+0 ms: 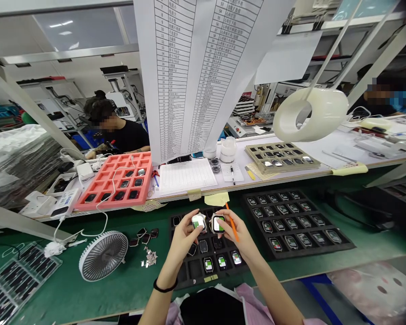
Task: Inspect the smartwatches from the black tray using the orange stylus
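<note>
My left hand [180, 239] is closed on a smartwatch [197, 221] with a lit white-and-green screen, its thumb on the glass. Beside it, my right hand [242, 239] grips a second smartwatch [218, 224], also lit, with a thumb over the screen. A thin orange stick [232, 223] lies across the right fingers, slanting up past the watch. Both watches are held above a black foam tray [190, 281]. In that tray sit more watches, some dark, and a lit watch [222, 261] is among those in the front row.
A second black tray [280, 253] of watches lies to the right. At left are a small fan [103, 256], loose metal pieces [150, 257] and dark watch parts [142, 233]. The shelf carries a pink tray [111, 169] and a beige tray [277, 168]; a printed sheet [196, 81] and tape roll [311, 113] hang above.
</note>
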{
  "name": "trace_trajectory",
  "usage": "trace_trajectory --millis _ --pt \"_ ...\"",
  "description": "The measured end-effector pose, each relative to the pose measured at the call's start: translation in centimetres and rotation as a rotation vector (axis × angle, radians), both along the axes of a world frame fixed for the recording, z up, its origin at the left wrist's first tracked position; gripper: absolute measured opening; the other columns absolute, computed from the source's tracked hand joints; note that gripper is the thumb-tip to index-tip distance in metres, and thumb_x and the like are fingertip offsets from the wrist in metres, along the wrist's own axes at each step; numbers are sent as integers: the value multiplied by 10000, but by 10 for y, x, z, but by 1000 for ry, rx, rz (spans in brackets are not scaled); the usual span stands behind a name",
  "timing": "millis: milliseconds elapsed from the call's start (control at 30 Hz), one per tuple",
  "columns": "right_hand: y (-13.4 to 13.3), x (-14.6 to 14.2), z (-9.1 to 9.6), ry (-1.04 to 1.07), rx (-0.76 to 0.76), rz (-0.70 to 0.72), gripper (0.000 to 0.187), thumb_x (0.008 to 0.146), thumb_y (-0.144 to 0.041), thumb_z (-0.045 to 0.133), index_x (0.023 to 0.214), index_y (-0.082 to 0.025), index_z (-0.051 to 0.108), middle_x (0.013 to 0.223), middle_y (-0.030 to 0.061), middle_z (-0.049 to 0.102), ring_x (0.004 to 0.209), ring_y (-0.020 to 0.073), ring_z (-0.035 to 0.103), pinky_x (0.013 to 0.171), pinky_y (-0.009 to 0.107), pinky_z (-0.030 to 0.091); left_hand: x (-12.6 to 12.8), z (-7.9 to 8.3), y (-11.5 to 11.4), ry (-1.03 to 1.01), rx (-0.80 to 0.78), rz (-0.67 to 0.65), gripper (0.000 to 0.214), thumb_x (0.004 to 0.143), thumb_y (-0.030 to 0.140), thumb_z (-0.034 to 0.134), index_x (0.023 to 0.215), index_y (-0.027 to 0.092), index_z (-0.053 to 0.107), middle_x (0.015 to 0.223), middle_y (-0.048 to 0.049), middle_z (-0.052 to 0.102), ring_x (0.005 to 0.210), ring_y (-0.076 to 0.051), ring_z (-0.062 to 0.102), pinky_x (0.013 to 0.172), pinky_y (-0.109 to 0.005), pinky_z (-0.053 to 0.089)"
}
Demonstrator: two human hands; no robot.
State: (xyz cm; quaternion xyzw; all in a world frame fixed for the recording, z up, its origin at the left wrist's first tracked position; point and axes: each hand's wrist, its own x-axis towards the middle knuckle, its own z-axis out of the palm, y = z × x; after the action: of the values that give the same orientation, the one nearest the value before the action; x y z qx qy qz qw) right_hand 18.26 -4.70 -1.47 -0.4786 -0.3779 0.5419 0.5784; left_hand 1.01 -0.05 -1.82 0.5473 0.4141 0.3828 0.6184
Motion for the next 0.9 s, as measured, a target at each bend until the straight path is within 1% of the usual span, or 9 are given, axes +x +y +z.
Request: trace_trajectory --millis 67,167,333,433,567,633,733,833,900 --pt "0 1 -2 10 30 46 333 770 -436 717 1013 -245 596 911 21 620 638 127 562 596 282 507 0 1 0 8 3 -8 639 718 426 717 1287 206 530 1224 -125 601 682 -120 598 448 -183 462" --pt "-2 2 -3 8 65 64 384 722 -366 770 1047 -257 596 990 36 638 768 169 598 670 309 521 0 8 0 35 -4 22 613 711 417 721 1254 192 549 1168 -125 623 679 -125 592 437 -179 433" --pt "-3 1 -2 -40 46 50 431 671 -317 808 1049 -260 609 1020 41 653 867 201 606 733 326 515 2 15 1 49 -17 114 496 704 478 713 1061 141 639 941 -85 662 557 -77 518 389 -156 350" --pt "-3 0 -1 -11 54 53 401 693 -351 789 1040 -257 610 967 31 645 788 179 598 680 308 521 4 18 2 62 -30 153 455 691 522 710 940 143 664 808 -35 646 482 -48 445 369 -153 329" --pt "0 -2 0 13 14 19 333 734 -434 745 981 -246 625 791 -13 581 627 128 528 571 268 509 5 17 2 74 -57 159 459 700 573 680 873 148 670 769 -30 650 476 -59 450 357 -158 327" --pt "1 -2 0 -6 -29 -32 340 717 -470 749 925 -230 631 763 -12 562 612 124 500 507 242 485 6 14 3 81 -52 126 468 717 574 663 911 149 673 784 -37 653 480 -66 474 360 -163 332" --pt "5 -2 -3 -27 -75 -91 372 678 -502 768 865 -210 633 778 0 558 602 119 479 440 216 446 5 7 4 67 -29 35 531 737 569 647 1076 160 642 880 -65 660 538 -98 556 377 -174 366" --pt "7 -1 -6 -30 -77 -104 376 671 -498 773 871 -210 637 773 -10 551 568 104 475 446 220 447 4 2 5 56 -6 -26 592 761 527 646 1235 181 563 1094 -109 636 600 -102 576 439 -199 430" --pt "7 1 -8 -24 -54 -80 373 678 -471 777 912 -221 630 783 -17 570 544 95 489 491 240 467 3 0 5 61 9 -54 614 782 492 640 1304 195 515 1165 -118 616 609 -90 561 500 -217 464"
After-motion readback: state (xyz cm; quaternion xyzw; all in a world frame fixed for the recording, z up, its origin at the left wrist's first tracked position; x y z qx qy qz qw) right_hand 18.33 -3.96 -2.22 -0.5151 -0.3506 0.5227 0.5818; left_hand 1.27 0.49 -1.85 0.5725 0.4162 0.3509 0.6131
